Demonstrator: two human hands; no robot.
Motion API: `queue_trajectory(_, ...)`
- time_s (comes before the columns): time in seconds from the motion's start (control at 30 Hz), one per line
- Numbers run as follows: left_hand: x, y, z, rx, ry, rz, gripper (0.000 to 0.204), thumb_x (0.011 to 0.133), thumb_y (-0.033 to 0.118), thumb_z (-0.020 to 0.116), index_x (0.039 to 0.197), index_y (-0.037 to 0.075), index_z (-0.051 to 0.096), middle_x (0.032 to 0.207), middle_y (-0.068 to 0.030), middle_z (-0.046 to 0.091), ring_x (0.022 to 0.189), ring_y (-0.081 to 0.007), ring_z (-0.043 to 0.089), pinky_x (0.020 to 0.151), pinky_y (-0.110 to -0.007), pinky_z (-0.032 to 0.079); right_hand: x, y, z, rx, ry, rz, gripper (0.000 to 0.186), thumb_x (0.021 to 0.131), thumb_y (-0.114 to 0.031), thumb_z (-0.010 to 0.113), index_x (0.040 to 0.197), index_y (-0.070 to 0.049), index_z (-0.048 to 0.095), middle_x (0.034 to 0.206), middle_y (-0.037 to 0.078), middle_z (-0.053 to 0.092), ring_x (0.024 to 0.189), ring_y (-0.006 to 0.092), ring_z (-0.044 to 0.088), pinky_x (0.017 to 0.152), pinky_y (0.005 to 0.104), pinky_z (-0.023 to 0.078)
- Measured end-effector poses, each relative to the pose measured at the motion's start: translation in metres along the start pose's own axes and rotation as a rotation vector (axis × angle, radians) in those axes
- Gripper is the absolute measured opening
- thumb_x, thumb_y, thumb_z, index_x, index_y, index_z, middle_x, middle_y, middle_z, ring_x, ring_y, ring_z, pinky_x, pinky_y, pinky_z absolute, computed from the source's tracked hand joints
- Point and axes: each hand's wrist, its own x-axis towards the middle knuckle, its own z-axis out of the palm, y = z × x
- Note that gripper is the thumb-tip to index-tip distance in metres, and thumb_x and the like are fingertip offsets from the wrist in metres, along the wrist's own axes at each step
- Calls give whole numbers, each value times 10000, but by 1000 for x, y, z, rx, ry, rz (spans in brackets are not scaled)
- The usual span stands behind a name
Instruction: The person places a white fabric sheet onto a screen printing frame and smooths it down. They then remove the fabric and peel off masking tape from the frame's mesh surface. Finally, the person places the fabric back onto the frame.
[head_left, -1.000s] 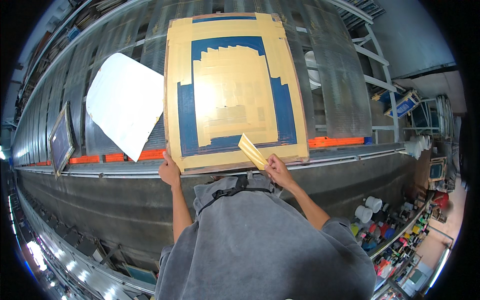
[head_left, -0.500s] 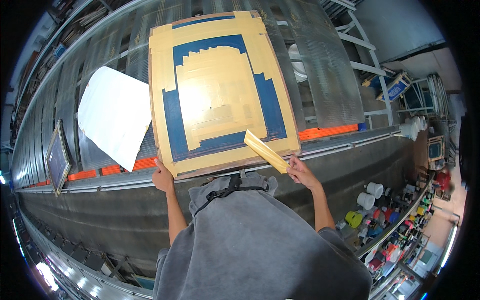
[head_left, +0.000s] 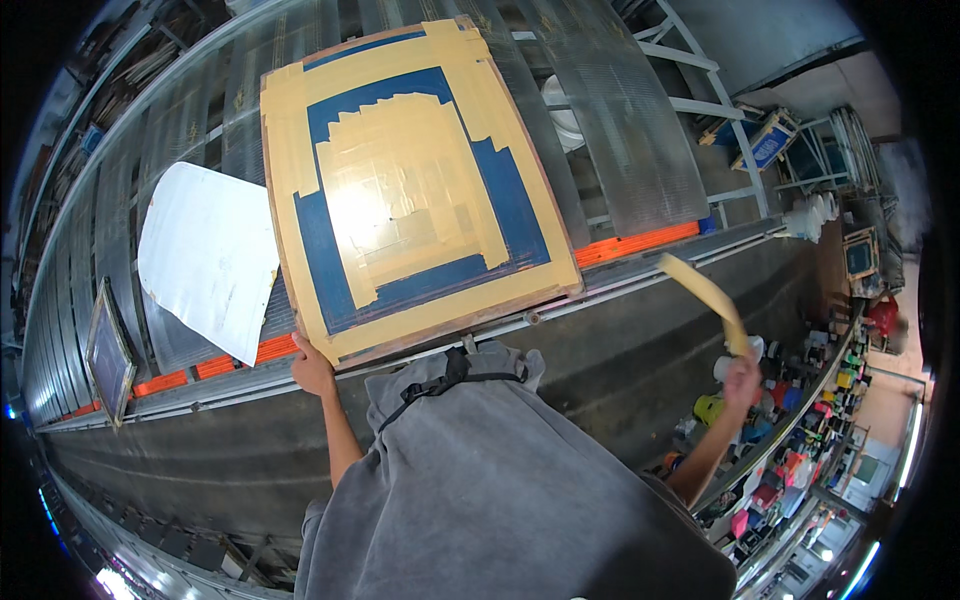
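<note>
A large wood-edged screen-printing frame (head_left: 525, 215) rests in front of me, its blue mesh bordered and partly covered by pale yellow tape (head_left: 400, 150). My left hand (head_left: 315, 370) is closed around the frame's near left corner. Out to the right, apart from the frame, my right hand (head_left: 742, 380) is closed on one end of a strip of yellow tape (head_left: 705, 290). The strip rises from the hand and curves to the left. Hand and strip are somewhat smeared by motion.
Left of the frame lies a white sheet (head_left: 205, 260). A smaller framed screen (head_left: 110, 350) leans farther left. The long table's metal edge (head_left: 480, 335) and orange strips (head_left: 640, 243) run beneath. Several paint containers (head_left: 710, 408) stand at the lower right.
My right hand has swung away to the right with the tape strip, off the frame's near edge. My left hand stays on the corner. The whole view has shifted slightly.
</note>
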Motion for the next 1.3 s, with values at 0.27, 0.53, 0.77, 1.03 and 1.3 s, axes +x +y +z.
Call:
queue_trajectory(0.27, 2, -10, 2, -212, 60, 73, 667, 1037, 573, 450, 1068, -44, 700, 924, -237, 721, 845, -393, 686, 752, -487, 493, -54, 44, 17, -654, 337, -1004, 269, 1000, -199, 595, 1189, -11, 633, 761, 17, 608, 537, 75, 513, 424, 205, 409)
queue_trajectory(0.53, -31, 61, -52, -856, -239, 274, 364, 1062, 270, 565, 1253, -40, 564, 1233, -156, 654, 1141, -205, 595, 969, -329, 459, -268, 286, 273, -1216, -1366, -481, 311, 862, -46, 597, 1152, 7, 696, 1208, 181, 674, 1157, 338, 634, 1006, 421, 494)
queue_trajectory(0.77, -85, 142, -165, -683, -759, 819, 284, 1063, 194, 529, 1182, -21, 672, 1144, -148, 717, 1069, -207, 650, 970, -337, 475, -304, 325, 316, -1481, -1764, -463, 334, 827, -20, 590, 1142, 5, 697, 996, 206, 724, 976, 408, 679, 896, 492, 515)
queue_trajectory(1.03, -92, 106, -136, -412, -1005, 911, 259, 1038, 176, 595, 1132, -38, 706, 1147, -175, 711, 1162, -237, 617, 997, -352, 457, -304, 322, 330, -1255, -1490, -719, 319, 821, 19, 602, 1131, 8, 674, 991, 202, 716, 961, 376, 682, 902, 462, 503)
queue_trajectory(1.3, -84, 94, -100, -670, -946, 550, 200, 1001, 134, 640, 1053, -41, 722, 1178, -109, 665, 1147, -212, 596, 1012, -337, 442, -318, 329, 323, -1268, -1638, -795, 273, 866, -36, 654, 1138, -17, 670, 1032, 140, 699, 1023, 309, 658, 962, 422, 468)
